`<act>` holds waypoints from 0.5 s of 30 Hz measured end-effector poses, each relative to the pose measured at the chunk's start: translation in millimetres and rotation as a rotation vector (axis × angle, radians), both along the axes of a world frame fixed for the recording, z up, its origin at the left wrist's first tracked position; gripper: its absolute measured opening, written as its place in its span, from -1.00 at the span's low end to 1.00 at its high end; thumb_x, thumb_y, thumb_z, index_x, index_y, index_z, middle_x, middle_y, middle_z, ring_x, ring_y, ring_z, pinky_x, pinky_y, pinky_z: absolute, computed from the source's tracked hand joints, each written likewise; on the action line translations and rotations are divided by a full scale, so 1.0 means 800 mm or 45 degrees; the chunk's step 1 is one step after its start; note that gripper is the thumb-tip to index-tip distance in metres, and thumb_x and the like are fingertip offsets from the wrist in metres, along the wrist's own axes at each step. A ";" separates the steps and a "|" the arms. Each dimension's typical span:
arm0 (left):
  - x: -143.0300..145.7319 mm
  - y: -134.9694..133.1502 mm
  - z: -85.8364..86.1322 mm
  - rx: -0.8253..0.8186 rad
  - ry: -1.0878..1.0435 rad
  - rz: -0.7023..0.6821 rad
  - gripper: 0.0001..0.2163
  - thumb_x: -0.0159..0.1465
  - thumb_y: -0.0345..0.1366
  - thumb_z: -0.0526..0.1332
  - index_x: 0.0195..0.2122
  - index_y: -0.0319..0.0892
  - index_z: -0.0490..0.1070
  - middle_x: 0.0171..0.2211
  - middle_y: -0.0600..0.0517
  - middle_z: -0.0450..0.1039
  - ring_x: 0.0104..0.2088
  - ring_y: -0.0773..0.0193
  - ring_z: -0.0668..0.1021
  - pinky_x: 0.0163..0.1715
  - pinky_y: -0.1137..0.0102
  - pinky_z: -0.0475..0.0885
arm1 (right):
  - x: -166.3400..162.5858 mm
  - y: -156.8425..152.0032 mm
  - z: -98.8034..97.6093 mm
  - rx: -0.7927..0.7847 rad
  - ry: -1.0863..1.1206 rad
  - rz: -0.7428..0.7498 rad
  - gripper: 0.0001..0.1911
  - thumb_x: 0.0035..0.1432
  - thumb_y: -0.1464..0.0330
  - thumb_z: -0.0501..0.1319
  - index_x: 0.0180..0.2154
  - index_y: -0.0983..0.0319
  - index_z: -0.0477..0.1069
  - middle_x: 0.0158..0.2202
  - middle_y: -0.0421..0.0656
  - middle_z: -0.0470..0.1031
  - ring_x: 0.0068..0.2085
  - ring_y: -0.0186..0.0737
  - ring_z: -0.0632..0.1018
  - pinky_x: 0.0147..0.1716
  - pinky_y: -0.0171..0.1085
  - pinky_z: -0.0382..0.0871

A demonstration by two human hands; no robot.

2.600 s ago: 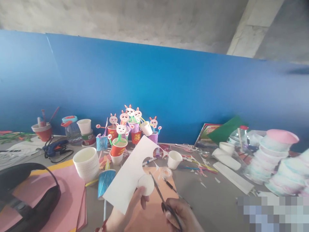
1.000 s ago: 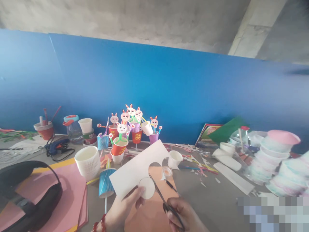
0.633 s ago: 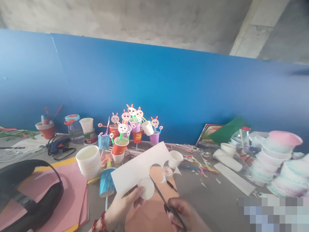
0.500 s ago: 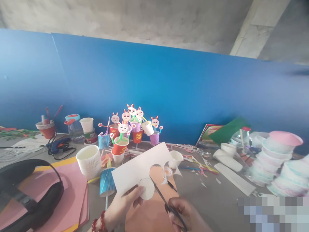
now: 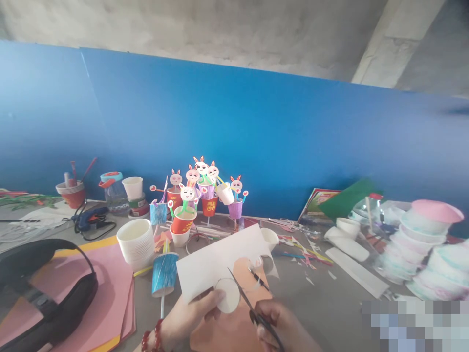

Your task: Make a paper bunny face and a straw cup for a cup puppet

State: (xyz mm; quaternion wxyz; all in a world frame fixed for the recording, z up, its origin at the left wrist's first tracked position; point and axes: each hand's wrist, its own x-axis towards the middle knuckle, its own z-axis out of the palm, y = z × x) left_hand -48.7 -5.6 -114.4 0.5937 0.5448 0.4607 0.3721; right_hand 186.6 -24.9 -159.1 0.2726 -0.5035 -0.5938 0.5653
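Note:
White paper with a rounded cut-out along its right side is pinched in my left hand, which wears a red bead bracelet. A round white disc at its lower edge lies under my thumb; whether it is still joined to the sheet I cannot tell. My right hand grips black-handled scissors, their blades pointing up and left beside the disc. Beneath both hands lies orange paper, with a black pen on its upper part.
Behind the hands stand several paper-cup rabbits. To the left are a stack of white cups, a blue cup, a black headset and pink sheets. Paper scraps and stacked bowls lie right.
The white paper and disc have moved slightly right and down with my left hand. The scissors stay in my right hand, blades close to the disc.

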 end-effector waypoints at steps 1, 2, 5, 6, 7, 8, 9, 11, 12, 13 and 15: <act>0.000 0.000 0.000 -0.007 -0.004 0.009 -0.52 0.01 0.20 0.29 -0.69 -0.13 0.30 -0.68 0.11 0.28 -0.58 0.31 0.31 -0.50 0.37 0.26 | 0.000 0.001 0.001 -0.004 0.011 0.008 -0.75 -0.01 0.24 0.28 -0.56 0.23 0.30 -0.71 -0.35 0.29 -0.68 -0.47 0.30 -0.69 -0.47 0.03; 0.000 0.000 0.001 -0.009 -0.006 0.012 -0.52 0.00 0.20 0.29 -0.69 -0.13 0.30 -0.69 0.11 0.28 -0.58 0.31 0.31 -0.51 0.38 0.26 | 0.000 0.001 0.000 -0.008 0.014 0.019 -0.75 -0.03 0.24 0.27 -0.56 0.22 0.29 -0.71 -0.34 0.29 -0.68 -0.46 0.31 -0.70 -0.47 0.03; 0.000 0.002 -0.001 -0.010 -0.019 -0.004 -0.52 0.00 0.19 0.30 -0.69 -0.14 0.31 -0.70 0.12 0.27 -0.60 0.33 0.31 -0.52 0.38 0.26 | 0.005 0.005 -0.008 -0.005 -0.028 0.042 -0.77 -0.02 0.25 0.27 -0.55 0.23 0.31 -0.70 -0.34 0.30 -0.67 -0.45 0.33 -0.69 -0.47 0.06; -0.001 0.003 -0.002 -0.011 -0.027 -0.002 -0.53 0.00 0.18 0.30 -0.68 -0.14 0.31 -0.70 0.13 0.27 -0.60 0.33 0.30 -0.53 0.38 0.26 | 0.008 0.006 -0.011 0.000 -0.044 0.053 -0.77 -0.01 0.24 0.27 -0.54 0.23 0.32 -0.69 -0.34 0.32 -0.67 -0.45 0.34 -0.69 -0.47 0.06; -0.001 0.004 -0.003 -0.013 -0.036 0.006 -0.53 0.00 0.17 0.31 -0.68 -0.14 0.32 -0.70 0.13 0.27 -0.61 0.34 0.30 -0.53 0.38 0.25 | 0.011 0.007 -0.015 0.009 -0.058 0.063 -0.77 0.00 0.24 0.28 -0.53 0.23 0.34 -0.68 -0.33 0.33 -0.66 -0.46 0.34 -0.68 -0.47 0.07; -0.001 0.004 -0.004 -0.015 -0.044 0.016 -0.55 0.00 0.15 0.32 -0.67 -0.15 0.32 -0.70 0.14 0.27 -0.61 0.35 0.30 -0.54 0.39 0.25 | 0.013 0.007 -0.019 0.021 -0.068 0.068 -0.76 0.01 0.24 0.29 -0.53 0.24 0.34 -0.67 -0.33 0.34 -0.66 -0.46 0.35 -0.67 -0.47 0.07; -0.002 0.005 -0.006 -0.015 -0.055 0.025 -0.56 0.00 0.13 0.33 -0.67 -0.15 0.32 -0.70 0.14 0.27 -0.61 0.35 0.30 -0.54 0.39 0.25 | 0.015 0.008 -0.022 0.035 -0.074 0.068 -0.76 0.02 0.24 0.29 -0.54 0.24 0.35 -0.67 -0.33 0.34 -0.66 -0.47 0.34 -0.67 -0.47 0.07; -0.002 0.006 -0.008 -0.017 -0.080 0.034 -0.59 0.01 0.08 0.34 -0.64 -0.16 0.34 -0.69 0.15 0.28 -0.61 0.36 0.30 -0.54 0.40 0.24 | 0.018 0.008 -0.027 0.060 -0.080 0.058 -0.75 0.03 0.24 0.30 -0.54 0.24 0.36 -0.68 -0.34 0.33 -0.67 -0.48 0.33 -0.67 -0.47 0.06; -0.002 0.007 -0.009 -0.020 -0.093 0.033 -0.61 0.01 0.07 0.34 -0.62 -0.17 0.35 -0.68 0.15 0.29 -0.61 0.37 0.30 -0.54 0.40 0.23 | 0.018 0.008 -0.029 0.068 -0.079 0.047 -0.75 0.04 0.25 0.30 -0.55 0.25 0.36 -0.69 -0.35 0.32 -0.68 -0.48 0.32 -0.67 -0.47 0.05; -0.002 0.007 -0.010 -0.027 -0.110 0.034 -0.62 0.01 0.06 0.35 -0.59 -0.18 0.37 -0.67 0.14 0.30 -0.61 0.37 0.31 -0.55 0.41 0.23 | 0.018 0.008 -0.030 0.072 -0.078 0.038 -0.75 0.04 0.26 0.30 -0.55 0.25 0.36 -0.69 -0.35 0.32 -0.69 -0.49 0.31 -0.68 -0.46 0.05; -0.002 0.009 -0.012 -0.046 -0.142 0.047 -0.61 -0.01 0.06 0.36 -0.55 -0.20 0.40 -0.63 0.13 0.33 -0.60 0.37 0.31 -0.56 0.42 0.20 | 0.018 0.007 -0.030 0.068 -0.080 0.026 -0.76 0.02 0.27 0.31 -0.56 0.25 0.36 -0.69 -0.35 0.32 -0.69 -0.49 0.30 -0.68 -0.46 0.06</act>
